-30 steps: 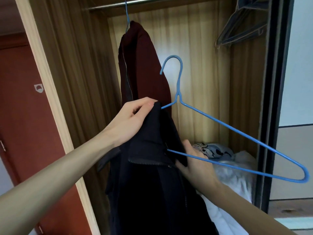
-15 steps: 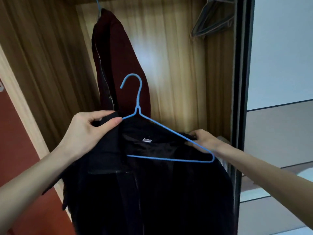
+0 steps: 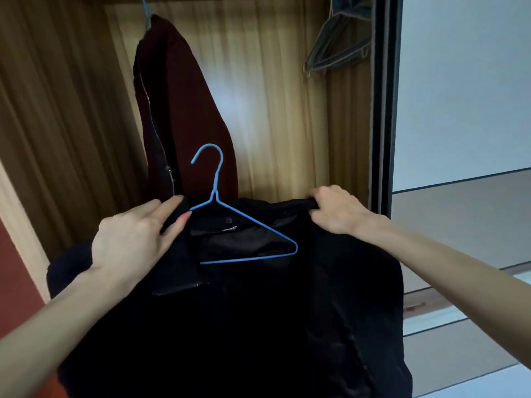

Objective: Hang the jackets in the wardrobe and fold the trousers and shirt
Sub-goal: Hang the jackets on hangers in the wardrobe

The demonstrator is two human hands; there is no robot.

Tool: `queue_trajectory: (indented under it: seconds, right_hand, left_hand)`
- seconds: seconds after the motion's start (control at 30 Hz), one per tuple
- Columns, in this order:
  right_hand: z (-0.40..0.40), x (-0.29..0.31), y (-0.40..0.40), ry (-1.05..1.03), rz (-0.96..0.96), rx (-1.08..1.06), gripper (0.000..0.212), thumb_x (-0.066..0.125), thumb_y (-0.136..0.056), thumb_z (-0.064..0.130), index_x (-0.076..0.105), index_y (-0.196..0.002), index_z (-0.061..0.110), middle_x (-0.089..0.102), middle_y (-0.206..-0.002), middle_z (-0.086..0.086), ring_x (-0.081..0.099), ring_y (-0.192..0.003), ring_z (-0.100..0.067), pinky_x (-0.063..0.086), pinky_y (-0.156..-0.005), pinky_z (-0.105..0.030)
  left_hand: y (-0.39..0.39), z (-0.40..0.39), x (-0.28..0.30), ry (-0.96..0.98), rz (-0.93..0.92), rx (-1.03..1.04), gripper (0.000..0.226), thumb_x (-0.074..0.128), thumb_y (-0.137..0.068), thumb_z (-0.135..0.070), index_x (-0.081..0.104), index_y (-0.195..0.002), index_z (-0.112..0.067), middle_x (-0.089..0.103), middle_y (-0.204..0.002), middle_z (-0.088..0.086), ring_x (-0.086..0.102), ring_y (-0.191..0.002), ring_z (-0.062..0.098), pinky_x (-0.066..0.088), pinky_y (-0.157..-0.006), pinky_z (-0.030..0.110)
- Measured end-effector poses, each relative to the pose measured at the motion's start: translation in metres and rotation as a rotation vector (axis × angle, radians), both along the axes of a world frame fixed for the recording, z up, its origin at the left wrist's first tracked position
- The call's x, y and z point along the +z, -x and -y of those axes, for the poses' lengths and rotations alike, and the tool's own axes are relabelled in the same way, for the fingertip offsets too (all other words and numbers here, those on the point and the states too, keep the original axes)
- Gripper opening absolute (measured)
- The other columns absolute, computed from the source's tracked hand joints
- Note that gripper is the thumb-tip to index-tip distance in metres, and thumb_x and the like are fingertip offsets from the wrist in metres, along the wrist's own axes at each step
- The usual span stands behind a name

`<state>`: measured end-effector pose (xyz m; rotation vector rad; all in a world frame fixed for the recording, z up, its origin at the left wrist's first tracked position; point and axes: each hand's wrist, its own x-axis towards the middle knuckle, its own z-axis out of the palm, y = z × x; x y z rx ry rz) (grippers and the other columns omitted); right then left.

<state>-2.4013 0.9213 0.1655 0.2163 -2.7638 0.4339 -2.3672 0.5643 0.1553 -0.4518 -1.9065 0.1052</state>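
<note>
One small unreadable neck label (image 3: 229,228) inside black jacket (image 3: 258,326).

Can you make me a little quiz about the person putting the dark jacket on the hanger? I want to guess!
1. True or false: the maroon jacket already hangs in the wardrobe.
2. What colour is the hanger inside the black jacket?
A. blue
B. white
C. green
3. Fill in: the right hand grips the black jacket's ____ edge.

Key:
1. True; the left hand and right hand hold only the black jacket.
2. A
3. top
</note>
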Motion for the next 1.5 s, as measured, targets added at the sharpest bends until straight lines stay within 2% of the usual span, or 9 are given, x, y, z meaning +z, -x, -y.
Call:
queue_trajectory:
  seconds: [0.17, 0.37, 0.5, 0.6, 0.7, 0.83, 1.1, 1.23, 1.5]
  right_hand:
    - [-0.001, 0.036, -0.024, -0.040, 0.005, 0.089, 0.015, 0.058, -0.083, 0.011, 0.072, -0.087, 0.013, 0.068, -0.080, -0.006, 0.067, -0.076, -0.028, 0.059, -0.065, -0.041]
    - [0.013, 0.046, -0.024, 0.230, 0.042, 0.305, 0.032, 0.063, -0.097, 0.028, 0.069, -0.103, -0.002, 0.067, -0.074, -0.009, 0.064, -0.065, -0.027, 0.050, -0.061, -0.042]
    - [0.015, 0.042, -0.031, 0.409, 0.164, 0.476, 0.061, 0.038, -0.098, 0.077, 0.076, -0.110, 0.031, 0.077, -0.100, 0.013, 0.073, -0.095, -0.007, 0.053, -0.091, -0.030]
    - [0.011, 0.021, -0.025, 0.319, -0.067, 0.573, 0.055, 0.023, -0.111, 0.053, 0.065, -0.082, 0.034, 0.066, -0.079, 0.014, 0.062, -0.079, -0.003, 0.044, -0.084, -0.030]
    - [0.004, 0.008, -0.009, -0.027, -0.502, 0.545, 0.032, 0.038, -0.111, 0.043, 0.061, -0.103, 0.023, 0.049, -0.096, 0.007, 0.043, -0.088, -0.016, 0.036, -0.085, -0.030]
    - [0.011, 0.004, -0.012, 0.089, -0.269, 0.616, 0.031, 0.052, -0.103, 0.058, 0.045, -0.118, 0.032, 0.059, -0.099, 0.014, 0.061, -0.083, -0.009, 0.051, -0.072, -0.031]
    - [0.020, 0.018, -0.028, 0.715, -0.163, 0.656, 0.023, 0.079, -0.091, 0.022, 0.067, -0.110, 0.018, 0.077, -0.072, -0.001, 0.074, -0.065, -0.016, 0.058, -0.061, -0.029]
    - [0.019, 0.024, -0.030, 0.746, -0.170, 0.629, 0.019, 0.078, -0.091, 0.021, 0.069, -0.106, 0.017, 0.077, -0.073, 0.000, 0.075, -0.067, -0.015, 0.055, -0.061, -0.022]
    - [0.035, 0.022, -0.037, 0.718, -0.144, 0.633, 0.033, 0.081, -0.089, 0.024, 0.059, -0.114, 0.025, 0.079, -0.080, -0.004, 0.077, -0.073, -0.025, 0.062, -0.069, -0.035]
  left_hand:
    - [0.004, -0.001, 0.016, 0.123, -0.134, 0.033, 0.040, 0.051, -0.109, -0.038, 0.070, -0.129, -0.008, 0.058, -0.073, 0.006, 0.063, -0.059, 0.028, 0.043, -0.038, 0.036]
    - [-0.009, -0.035, 0.027, -0.202, -0.033, -0.139, 0.040, 0.058, -0.103, -0.047, 0.073, -0.125, -0.018, 0.078, -0.101, 0.002, 0.076, -0.085, 0.029, 0.058, -0.058, 0.044]
    - [-0.019, -0.038, 0.031, -0.348, 0.019, -0.254, 0.035, 0.069, -0.099, -0.042, 0.076, -0.122, -0.017, 0.079, -0.109, -0.001, 0.076, -0.086, 0.022, 0.060, -0.075, 0.038]
    - [-0.026, -0.031, 0.036, -0.419, 0.038, -0.279, 0.033, 0.072, -0.097, -0.038, 0.075, -0.123, -0.018, 0.078, -0.106, -0.002, 0.075, -0.086, 0.018, 0.060, -0.081, 0.039]
    - [-0.031, -0.027, 0.038, -0.483, 0.071, -0.322, 0.033, 0.074, -0.096, -0.038, 0.075, -0.123, -0.019, 0.078, -0.105, -0.004, 0.074, -0.091, 0.013, 0.061, -0.085, 0.042]
    - [-0.035, -0.032, 0.035, -0.482, 0.103, -0.361, 0.032, 0.076, -0.094, -0.036, 0.075, -0.122, -0.019, 0.075, -0.107, -0.010, 0.073, -0.095, 0.009, 0.060, -0.088, 0.037]
    - [-0.029, 0.012, 0.033, -0.205, 0.208, -0.239, 0.042, 0.061, -0.095, -0.058, 0.067, -0.123, -0.027, 0.070, -0.102, -0.021, 0.067, -0.093, -0.002, 0.054, -0.074, 0.025]
    - [-0.026, 0.042, 0.028, -0.062, 0.231, -0.107, 0.052, 0.046, -0.098, -0.066, 0.064, -0.120, -0.022, 0.070, -0.103, -0.012, 0.070, -0.092, 0.010, 0.054, -0.070, 0.027]
    - [-0.013, -0.025, 0.073, -0.069, 0.488, -0.355, 0.037, 0.055, -0.099, -0.056, 0.067, -0.112, -0.024, 0.060, -0.104, -0.012, 0.061, -0.101, 0.010, 0.054, -0.090, 0.035]
